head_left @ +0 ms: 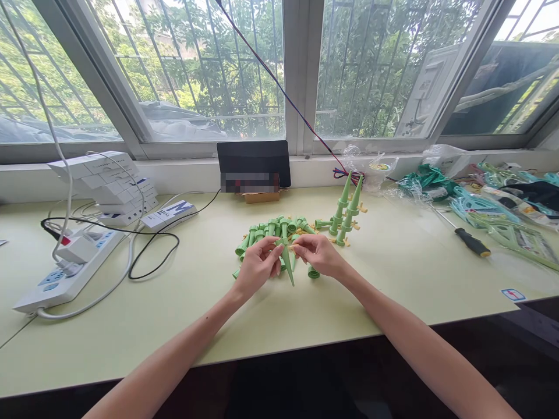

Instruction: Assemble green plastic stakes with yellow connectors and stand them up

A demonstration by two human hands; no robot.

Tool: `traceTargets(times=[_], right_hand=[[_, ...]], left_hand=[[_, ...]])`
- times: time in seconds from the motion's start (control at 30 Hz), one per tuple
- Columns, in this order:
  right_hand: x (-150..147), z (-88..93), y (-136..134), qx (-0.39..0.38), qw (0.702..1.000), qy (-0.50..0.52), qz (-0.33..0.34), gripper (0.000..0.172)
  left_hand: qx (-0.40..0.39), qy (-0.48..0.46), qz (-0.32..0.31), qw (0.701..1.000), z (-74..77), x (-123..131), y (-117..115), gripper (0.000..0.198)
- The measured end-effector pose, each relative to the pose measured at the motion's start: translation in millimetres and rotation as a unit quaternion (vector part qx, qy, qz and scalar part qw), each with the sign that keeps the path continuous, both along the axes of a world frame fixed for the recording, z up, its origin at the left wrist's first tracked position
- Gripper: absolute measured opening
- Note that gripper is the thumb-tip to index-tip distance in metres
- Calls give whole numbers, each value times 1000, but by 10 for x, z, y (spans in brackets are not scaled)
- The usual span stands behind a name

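Spike (288, 270): smooth plastic, faint sheen. Table (192, 297): smooth, low sheen. Strip (64, 286): smooth hard plastic. Green bag (431, 181): crinkled, glossy film. Screwdriver (465, 237): metal shaft.

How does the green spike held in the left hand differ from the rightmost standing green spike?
The held spike points its tip downward, while the standing spike points upward. The held spike is gripped by the left hand; the standing spike rests on the table with nobody touching it. Both are green and taper to a point.
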State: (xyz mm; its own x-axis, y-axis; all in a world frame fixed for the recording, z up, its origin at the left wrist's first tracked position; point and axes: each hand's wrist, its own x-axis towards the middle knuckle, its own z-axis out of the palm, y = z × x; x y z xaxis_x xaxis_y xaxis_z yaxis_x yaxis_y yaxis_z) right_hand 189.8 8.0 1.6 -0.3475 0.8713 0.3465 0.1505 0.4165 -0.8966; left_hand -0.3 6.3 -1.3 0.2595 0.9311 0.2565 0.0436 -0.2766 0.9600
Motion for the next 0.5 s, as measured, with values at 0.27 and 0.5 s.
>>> traceTargets(times=[0.27, 0.5], right_hand=[[11, -12, -7, 29, 998, -47, -18, 34], [11, -5, -14, 9, 999, -50, -6, 38]], left_hand=[[-2, -5, 1, 1000, 8, 0, -2, 30], [10, -4, -6, 1000, -38, -7, 9, 27]])
